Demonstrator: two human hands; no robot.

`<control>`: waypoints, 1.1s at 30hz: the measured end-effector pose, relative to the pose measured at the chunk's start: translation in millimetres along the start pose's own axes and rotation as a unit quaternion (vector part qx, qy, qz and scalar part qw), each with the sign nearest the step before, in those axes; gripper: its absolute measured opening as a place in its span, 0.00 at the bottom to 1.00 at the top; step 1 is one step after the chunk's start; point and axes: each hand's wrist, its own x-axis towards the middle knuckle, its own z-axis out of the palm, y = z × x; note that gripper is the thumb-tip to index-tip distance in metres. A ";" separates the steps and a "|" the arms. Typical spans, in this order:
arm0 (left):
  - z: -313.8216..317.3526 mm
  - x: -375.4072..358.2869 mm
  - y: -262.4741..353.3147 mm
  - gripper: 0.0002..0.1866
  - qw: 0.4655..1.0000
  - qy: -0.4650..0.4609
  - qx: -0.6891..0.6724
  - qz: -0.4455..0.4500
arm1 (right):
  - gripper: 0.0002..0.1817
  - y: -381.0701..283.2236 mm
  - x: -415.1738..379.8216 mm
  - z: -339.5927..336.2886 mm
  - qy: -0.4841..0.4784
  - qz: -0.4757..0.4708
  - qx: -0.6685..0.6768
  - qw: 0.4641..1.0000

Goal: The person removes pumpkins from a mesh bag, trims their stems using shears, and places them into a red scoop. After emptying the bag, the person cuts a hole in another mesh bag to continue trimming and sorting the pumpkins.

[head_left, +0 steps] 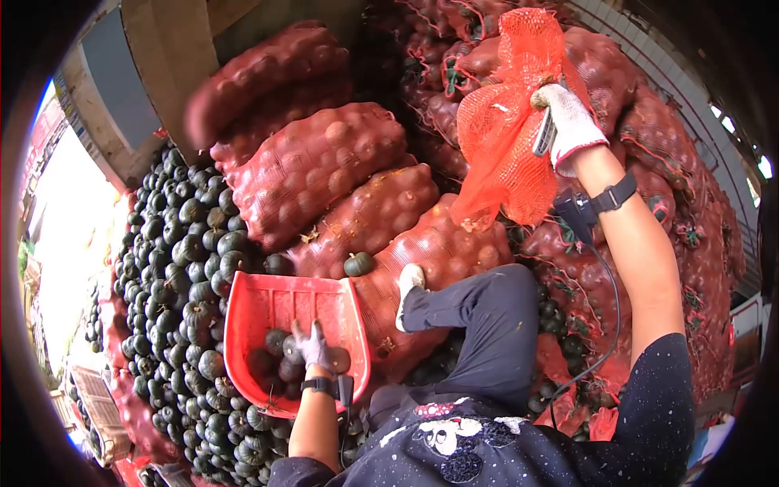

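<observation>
My left hand [312, 349], in a pale work glove, reaches into a red plastic scoop [350, 308] with its fingers apart, over several small dark-green pumpkins [288, 370]. On the far side, my gloved right hand [573, 123] is closed on a bright orange-red mesh bag [507, 154], which hangs limp and flattened. A grey metal object [544, 134] shows at the palm of that hand; its kind cannot be made out. Just beyond the scoop's rim, a single green pumpkin [359, 264] rests on a filled sack.
A large heap of loose green pumpkins [182, 268] lies along the left. Filled red mesh sacks [320, 166] are stacked ahead, and more sacks [690, 243] rise at the right. My shoe [411, 284] stands on a filled sack. A cable [608, 325] runs down from my right wrist.
</observation>
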 end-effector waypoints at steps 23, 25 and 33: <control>220.1 -71.0 29.4 0.28 0.772 -0.364 -0.481 -0.201 | 0.21 160.3 -70.9 -150.5 0.105 0.245 0.294 0.918; 222.0 -63.1 71.3 0.26 0.777 -0.307 -0.520 -0.177 | 0.21 193.7 -61.6 -140.9 0.084 0.284 0.314 0.902; 186.1 -63.6 164.1 0.17 0.896 -0.248 -0.184 0.318 | 0.10 380.6 -87.9 -88.2 0.023 0.492 0.283 0.823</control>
